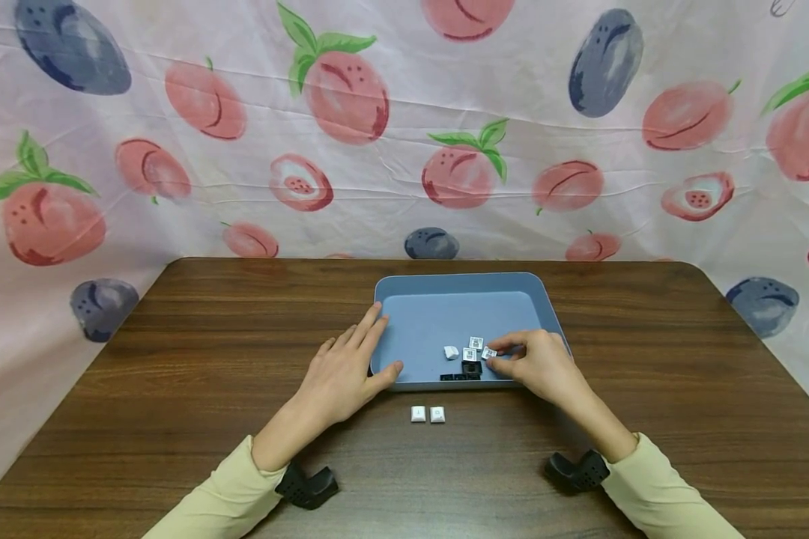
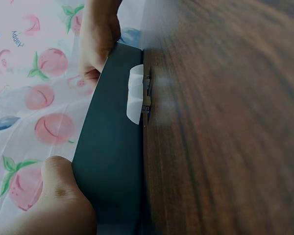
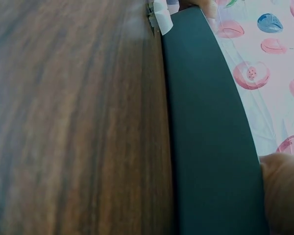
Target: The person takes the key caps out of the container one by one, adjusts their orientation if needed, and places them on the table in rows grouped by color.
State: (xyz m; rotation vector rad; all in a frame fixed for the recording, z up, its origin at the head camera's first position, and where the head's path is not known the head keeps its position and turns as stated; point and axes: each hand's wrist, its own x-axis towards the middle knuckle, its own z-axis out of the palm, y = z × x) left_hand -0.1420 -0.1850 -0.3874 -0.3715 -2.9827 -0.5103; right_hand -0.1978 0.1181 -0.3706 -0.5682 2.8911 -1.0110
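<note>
A blue tray point(image 1: 431, 314) stands on the table. Inside it, near the front, several small white keycaps lie, some underside up, among them one white keycap point(image 1: 470, 355) and another on its side point(image 1: 451, 352). Small black pieces point(image 1: 471, 367) lie beside them. With thumb and forefinger, my right hand point(image 1: 542, 363) pinches a white keycap point(image 1: 489, 352) low in the tray. My left hand point(image 1: 344, 374) rests at the tray's left edge, fingers extended, thumb over the front corner. In the left wrist view, the left thumb point(image 2: 59, 181) lies against the tray's outer wall point(image 2: 105, 142).
Two white keycaps, a left one point(image 1: 418, 414) and a right one point(image 1: 437, 415), sit on the brown wooden table point(image 1: 256, 329) in front of the tray. A fruit-print cloth point(image 1: 377, 187) hangs behind and at the sides.
</note>
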